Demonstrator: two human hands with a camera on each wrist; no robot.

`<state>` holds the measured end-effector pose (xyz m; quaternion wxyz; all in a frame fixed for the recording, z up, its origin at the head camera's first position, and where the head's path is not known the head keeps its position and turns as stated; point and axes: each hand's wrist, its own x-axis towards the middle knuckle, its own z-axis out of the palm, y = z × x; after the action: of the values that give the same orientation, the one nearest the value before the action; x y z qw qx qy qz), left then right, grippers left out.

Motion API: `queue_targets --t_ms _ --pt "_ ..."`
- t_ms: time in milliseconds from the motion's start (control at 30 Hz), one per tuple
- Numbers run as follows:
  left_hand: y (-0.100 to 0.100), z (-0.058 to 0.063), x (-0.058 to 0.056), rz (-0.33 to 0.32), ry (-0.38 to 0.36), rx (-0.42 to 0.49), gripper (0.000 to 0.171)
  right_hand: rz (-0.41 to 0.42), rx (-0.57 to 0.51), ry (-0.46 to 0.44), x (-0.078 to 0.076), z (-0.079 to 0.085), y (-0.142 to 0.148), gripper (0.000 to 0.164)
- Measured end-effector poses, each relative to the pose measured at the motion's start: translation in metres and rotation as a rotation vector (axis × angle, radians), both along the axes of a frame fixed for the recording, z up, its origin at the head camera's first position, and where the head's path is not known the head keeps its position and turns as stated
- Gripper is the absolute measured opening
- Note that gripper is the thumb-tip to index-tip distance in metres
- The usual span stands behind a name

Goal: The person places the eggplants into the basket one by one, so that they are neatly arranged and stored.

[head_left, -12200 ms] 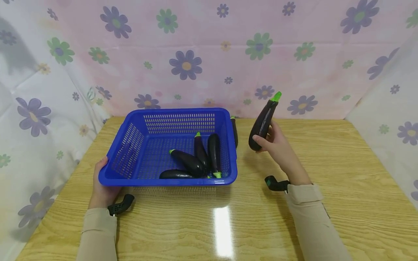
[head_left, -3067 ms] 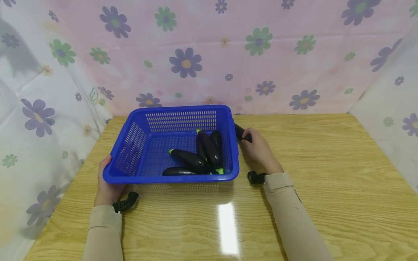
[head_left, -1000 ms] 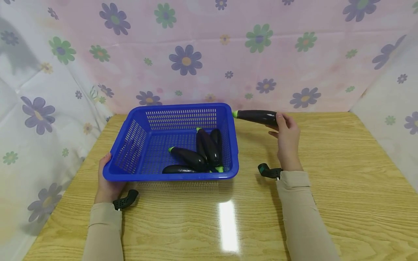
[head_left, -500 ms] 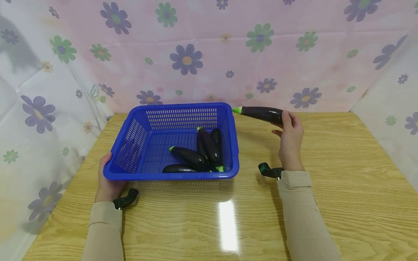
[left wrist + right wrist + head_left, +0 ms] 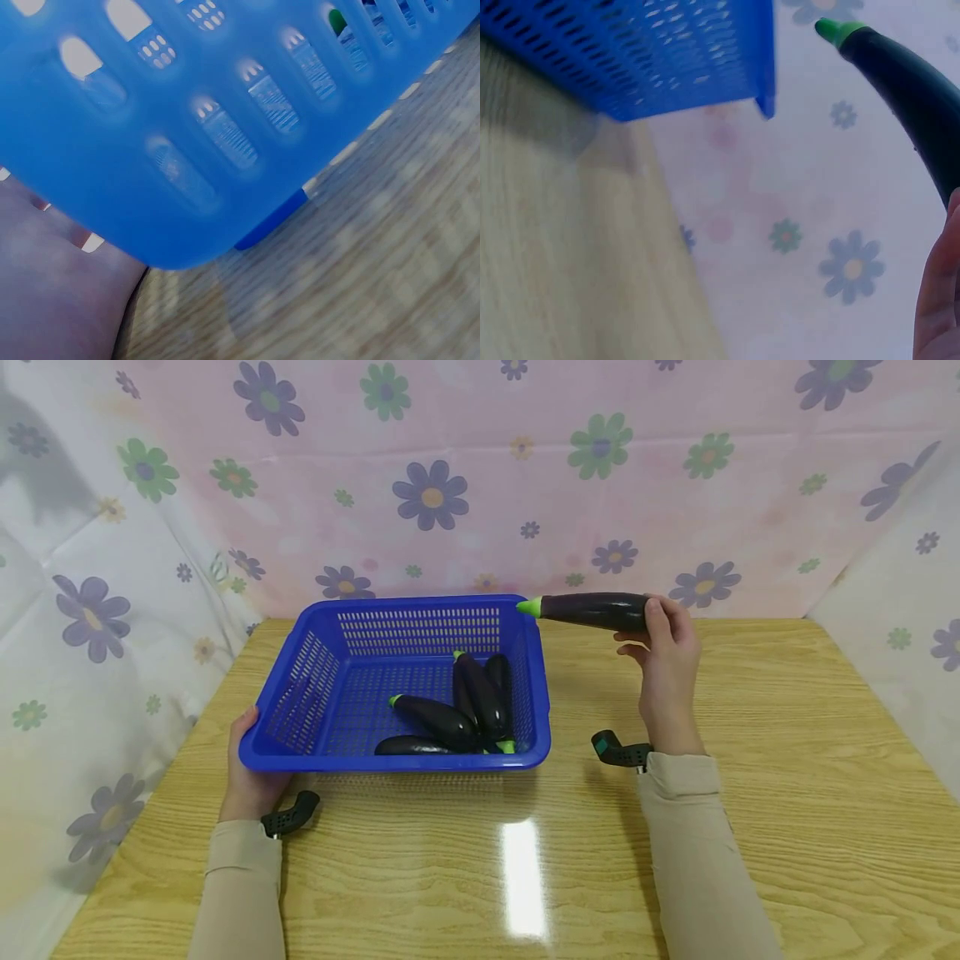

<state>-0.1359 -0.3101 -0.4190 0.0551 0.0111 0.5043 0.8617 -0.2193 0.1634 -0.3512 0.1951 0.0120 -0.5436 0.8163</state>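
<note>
In the head view, my right hand (image 5: 670,668) grips a dark eggplant (image 5: 592,611) by its thick end, in the air. Its green stem end points left, over the back right corner of the blue plastic basket (image 5: 390,763). The right wrist view shows the same eggplant (image 5: 915,97) above the basket's side (image 5: 697,52). My left hand (image 5: 247,777) holds the basket's front left corner, thumb at the rim; its other fingers are mostly hidden beneath. Inside the basket, several eggplants (image 5: 435,720) lie bunched toward the front right. One is partly covered by the front rim.
The basket stands on a wood-grain table (image 5: 600,860), its front seemingly raised. A flowered cloth (image 5: 480,485) hangs behind the table and along both sides. Black wrist-camera mounts (image 5: 622,752) stick out from both wrists.
The eggplant held earliest now lies in the basket. My right hand has taken another from beside the basket's right wall, lifted it, and lately raised it further, its stem shifting left over the rim.
</note>
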Motion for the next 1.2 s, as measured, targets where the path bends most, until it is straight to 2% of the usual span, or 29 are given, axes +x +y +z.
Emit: queue_targets --t_ms 167,333,500,767,1067,1200 --pt "0.0 0.0 0.0 0.007 -0.001 0.017 0.058 0.057 -0.006 0.043 0.007 0.016 -0.006 0.038" --pt "0.0 0.0 0.0 0.005 0.007 0.009 0.058 0.067 0.033 0.084 0.012 0.025 -0.016 0.035" --pt "0.0 0.0 0.0 -0.003 0.026 0.046 0.057 0.083 0.067 0.099 0.016 0.028 -0.025 0.035" --pt "0.0 0.001 0.001 -0.01 0.042 0.012 0.058 0.121 0.095 0.131 0.023 0.034 -0.036 0.033" --pt "0.003 0.002 0.001 0.006 0.048 0.005 0.054 0.194 0.193 0.135 0.03 0.038 -0.049 0.033" --pt "0.004 0.002 0.002 -0.001 0.061 0.028 0.051 0.213 0.252 0.126 0.032 0.038 -0.056 0.035"
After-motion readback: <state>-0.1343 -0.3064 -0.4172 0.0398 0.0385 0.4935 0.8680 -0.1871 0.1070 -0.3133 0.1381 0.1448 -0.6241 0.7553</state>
